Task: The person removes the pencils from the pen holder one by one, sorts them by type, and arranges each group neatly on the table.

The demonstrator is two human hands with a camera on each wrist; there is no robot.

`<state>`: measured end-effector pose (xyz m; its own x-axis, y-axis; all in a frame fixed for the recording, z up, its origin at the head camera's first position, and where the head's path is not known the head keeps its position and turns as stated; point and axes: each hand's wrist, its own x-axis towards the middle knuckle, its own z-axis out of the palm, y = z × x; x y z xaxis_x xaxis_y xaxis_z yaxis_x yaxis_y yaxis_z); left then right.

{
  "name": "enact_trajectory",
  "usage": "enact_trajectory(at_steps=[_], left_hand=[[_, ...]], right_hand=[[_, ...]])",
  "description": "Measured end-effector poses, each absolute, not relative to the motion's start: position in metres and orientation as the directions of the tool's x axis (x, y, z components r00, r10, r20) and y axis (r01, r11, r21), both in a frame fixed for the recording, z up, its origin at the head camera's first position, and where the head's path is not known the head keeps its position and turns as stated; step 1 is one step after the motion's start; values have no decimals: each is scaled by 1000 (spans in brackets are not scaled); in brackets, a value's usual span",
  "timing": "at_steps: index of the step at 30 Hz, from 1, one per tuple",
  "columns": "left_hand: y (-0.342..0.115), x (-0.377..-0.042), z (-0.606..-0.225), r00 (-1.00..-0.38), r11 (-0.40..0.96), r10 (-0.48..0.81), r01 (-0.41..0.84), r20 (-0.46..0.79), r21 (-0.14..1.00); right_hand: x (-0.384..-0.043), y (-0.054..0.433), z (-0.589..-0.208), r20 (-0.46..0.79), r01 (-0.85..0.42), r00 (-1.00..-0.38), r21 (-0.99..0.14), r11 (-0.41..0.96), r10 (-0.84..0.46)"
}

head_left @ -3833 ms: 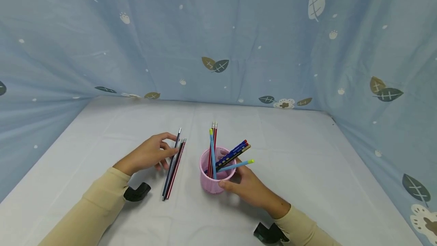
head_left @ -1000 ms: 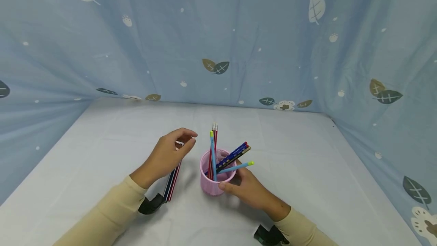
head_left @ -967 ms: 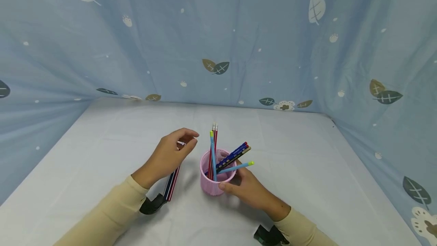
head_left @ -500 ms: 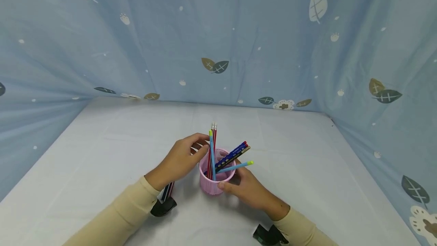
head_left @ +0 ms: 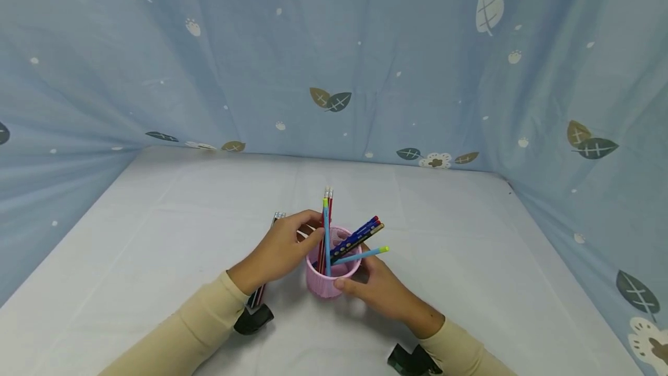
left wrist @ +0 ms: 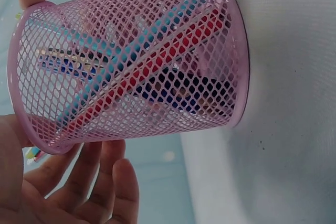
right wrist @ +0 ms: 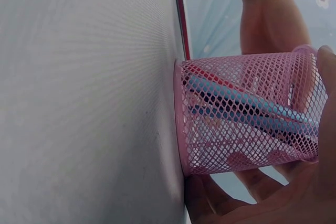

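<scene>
- While right hand (head_left: 383,289) wraps fingers round pink cup (head_left: 329,274), most pencils (head_left: 326,228) are in.
- Left hand (head_left: 279,251) at rim, pinch unclear; few loose pencils (head_left: 259,295) left on bench (head_left: 156,237).

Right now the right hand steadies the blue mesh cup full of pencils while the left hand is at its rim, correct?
Not quite: the mesh cup is pink, not blue, as the head view and both wrist views show. The rest holds: the right hand grips its side, pencils stand in it, and the left hand is at its rim.
</scene>
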<state>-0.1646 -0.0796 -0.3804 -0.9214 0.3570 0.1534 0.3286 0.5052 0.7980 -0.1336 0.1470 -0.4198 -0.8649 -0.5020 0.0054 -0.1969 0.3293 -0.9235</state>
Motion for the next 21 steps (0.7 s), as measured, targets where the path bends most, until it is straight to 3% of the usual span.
enact_trajectory(at_steps=[21], left_hand=[[-81, -165, -381, -922, 477, 338, 342, 190, 810]], right_hand=[[-135, 147, -421, 1, -197, -864, -921, 335, -503]])
